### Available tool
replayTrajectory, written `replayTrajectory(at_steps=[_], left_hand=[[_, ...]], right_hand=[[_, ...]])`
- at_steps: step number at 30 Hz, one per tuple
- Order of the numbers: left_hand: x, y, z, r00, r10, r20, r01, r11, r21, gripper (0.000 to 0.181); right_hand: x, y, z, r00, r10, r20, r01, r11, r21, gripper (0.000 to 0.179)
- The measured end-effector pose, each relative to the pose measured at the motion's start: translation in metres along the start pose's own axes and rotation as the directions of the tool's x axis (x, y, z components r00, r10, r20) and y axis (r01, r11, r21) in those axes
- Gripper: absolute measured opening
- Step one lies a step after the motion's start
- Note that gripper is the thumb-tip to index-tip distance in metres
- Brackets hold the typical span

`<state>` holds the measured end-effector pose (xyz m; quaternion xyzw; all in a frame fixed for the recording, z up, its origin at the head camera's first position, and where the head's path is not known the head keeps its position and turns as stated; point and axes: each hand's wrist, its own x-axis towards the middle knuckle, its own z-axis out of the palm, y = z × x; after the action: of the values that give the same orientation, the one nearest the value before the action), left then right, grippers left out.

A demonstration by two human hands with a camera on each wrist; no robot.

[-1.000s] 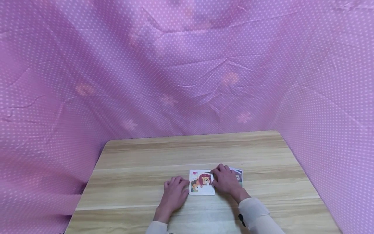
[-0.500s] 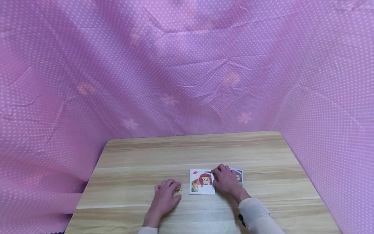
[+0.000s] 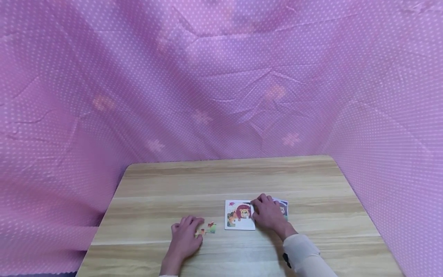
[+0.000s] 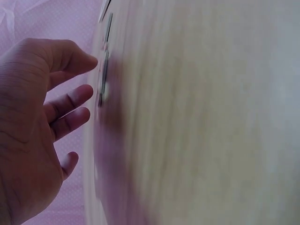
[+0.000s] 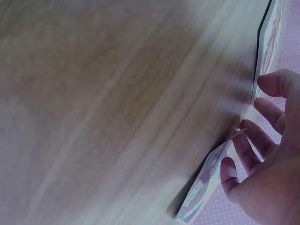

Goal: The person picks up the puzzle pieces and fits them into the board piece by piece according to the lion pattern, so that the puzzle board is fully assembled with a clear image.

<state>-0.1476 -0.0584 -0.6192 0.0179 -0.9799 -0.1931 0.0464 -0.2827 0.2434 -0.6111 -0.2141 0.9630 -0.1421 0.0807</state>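
Note:
A square lion jigsaw puzzle [image 3: 245, 224] lies on the table, part of its lower area showing bare white. My right hand [image 3: 270, 213] rests along its right edge. In the right wrist view, the thumb [image 5: 269, 85] touches the puzzle's edge while the other fingers bend loosely beside a picture card [image 5: 199, 190]. Left of the puzzle are loose jigsaw pieces: a green one [image 3: 211, 228] and an orange one [image 3: 202, 232]. Over the orange piece's left side hovers my left hand [image 3: 184, 237], thumb and fingers apart. In the left wrist view, pieces [image 4: 104, 75] appear edge-on near the thumb.
The lion picture card [image 3: 283, 208] lies partly under or behind the right hand; which, I cannot tell. A light wooden table [image 3: 166, 188] carries everything. Pink dotted cloth [image 3: 207, 77] hangs behind it and along both sides.
My left hand has moved left, away from the puzzle's left edge to the loose pieces, which have come into sight beside its fingers. My right hand stays in place.

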Motion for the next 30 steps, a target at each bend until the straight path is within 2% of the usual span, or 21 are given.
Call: replayTrajectory(at_steps=[7,14,21,24,30], left_hand=[[-0.007,-0.006,-0.002,0.998,-0.051,0.026,0.05,0.998,0.026,0.047],[-0.012,-0.008,-0.004,0.999,-0.046,0.013,0.045,0.999,0.015,0.029],[-0.011,-0.009,-0.004,0.997,-0.065,0.034,0.065,0.998,0.01,0.025],[-0.011,-0.009,-0.003,0.997,-0.074,0.037,0.074,0.997,-0.008,0.025],[-0.011,-0.011,-0.002,0.996,-0.08,0.05,0.086,0.99,-0.115,0.022]], right_hand=[[-0.001,0.0,-0.002,1.0,-0.004,0.007,0.004,1.0,0.0,0.043],[-0.003,0.001,-0.002,1.0,-0.017,0.011,0.017,1.0,-0.015,0.043],[-0.002,0.002,-0.001,1.0,-0.011,0.002,0.011,1.0,-0.008,0.042],[-0.002,0.001,-0.001,1.0,-0.014,-0.002,0.014,1.0,-0.006,0.042],[-0.002,0.001,0.0,1.0,-0.02,-0.01,0.02,1.0,-0.004,0.042]])
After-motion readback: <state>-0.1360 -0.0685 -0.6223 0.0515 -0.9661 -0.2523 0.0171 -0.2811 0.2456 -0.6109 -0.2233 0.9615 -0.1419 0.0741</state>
